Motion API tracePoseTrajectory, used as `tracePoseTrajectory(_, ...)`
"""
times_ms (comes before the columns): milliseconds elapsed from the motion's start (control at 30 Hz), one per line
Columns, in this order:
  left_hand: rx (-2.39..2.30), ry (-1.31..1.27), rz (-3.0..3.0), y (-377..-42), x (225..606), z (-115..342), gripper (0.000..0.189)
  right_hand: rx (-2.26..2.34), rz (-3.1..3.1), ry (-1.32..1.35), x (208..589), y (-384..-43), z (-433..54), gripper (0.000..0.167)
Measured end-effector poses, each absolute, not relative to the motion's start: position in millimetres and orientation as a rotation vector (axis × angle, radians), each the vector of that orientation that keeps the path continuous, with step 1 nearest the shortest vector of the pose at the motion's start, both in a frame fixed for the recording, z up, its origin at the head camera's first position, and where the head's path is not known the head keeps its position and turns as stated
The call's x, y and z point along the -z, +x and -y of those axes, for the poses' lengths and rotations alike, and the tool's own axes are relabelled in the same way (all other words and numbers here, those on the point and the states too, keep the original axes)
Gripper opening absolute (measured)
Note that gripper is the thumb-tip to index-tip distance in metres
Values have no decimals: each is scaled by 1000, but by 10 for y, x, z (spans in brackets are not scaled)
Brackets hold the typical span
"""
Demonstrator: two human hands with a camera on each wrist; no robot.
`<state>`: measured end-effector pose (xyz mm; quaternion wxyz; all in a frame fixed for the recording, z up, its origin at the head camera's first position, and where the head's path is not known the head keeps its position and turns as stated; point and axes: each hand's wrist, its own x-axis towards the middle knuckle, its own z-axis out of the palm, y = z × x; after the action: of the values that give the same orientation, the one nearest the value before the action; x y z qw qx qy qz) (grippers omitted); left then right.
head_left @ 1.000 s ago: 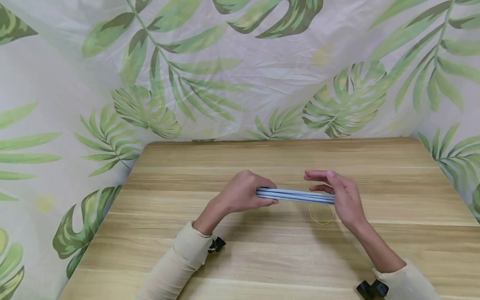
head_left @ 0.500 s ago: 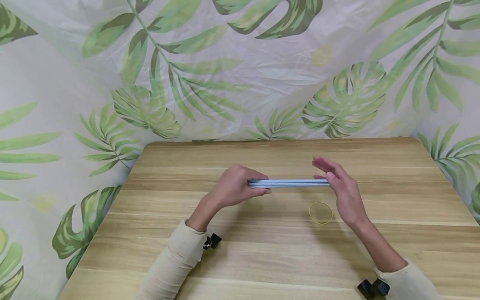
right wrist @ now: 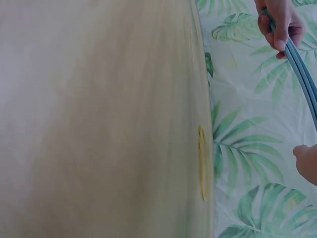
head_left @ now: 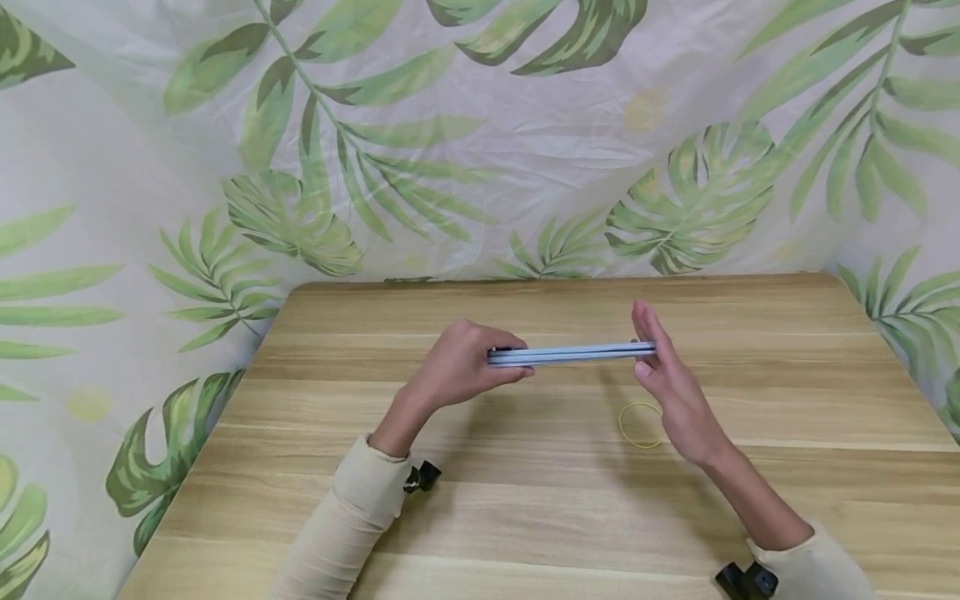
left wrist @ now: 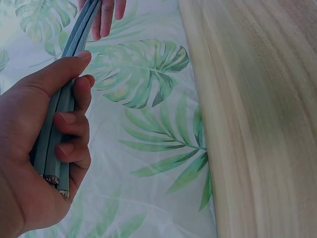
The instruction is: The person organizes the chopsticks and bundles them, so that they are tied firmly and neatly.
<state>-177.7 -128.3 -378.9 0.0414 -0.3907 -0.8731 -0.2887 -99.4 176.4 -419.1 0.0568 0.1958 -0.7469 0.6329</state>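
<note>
A bundle of slim blue sticks is held level above the table. My left hand grips its left end, thumb on the near side and fingers round the far side. Rough brownish ends of the sticks stick out by the palm in the left wrist view. At the other end, my right hand stands with straight fingers, its palm side against the stick tips. A thin yellow rubber band lies on the table below, partly overlapped by the right hand.
The wood-grain table reaches back to a leaf-printed cloth hung behind and at both sides. Small black cameras sit at both sleeve cuffs.
Both hands and the bundle have moved away from me and slightly left. The sticks' right ends now look more even, and the right hand's fingers have straightened against them. The rubber band stays put.
</note>
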Motion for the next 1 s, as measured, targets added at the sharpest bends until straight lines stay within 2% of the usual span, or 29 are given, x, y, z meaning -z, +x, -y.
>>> tracePoseTrajectory(700, 824, -1212, 2707, -1772, 3717, 1291, 12, -1978, 2335, 564, 4092, -962, -1865, 60)
tracePoseTrajectory(1000, 854, -1220, 2727, -1756, 3721, 1299, 10, -2130, 2223, 586, 4156, -908, -1798, 67)
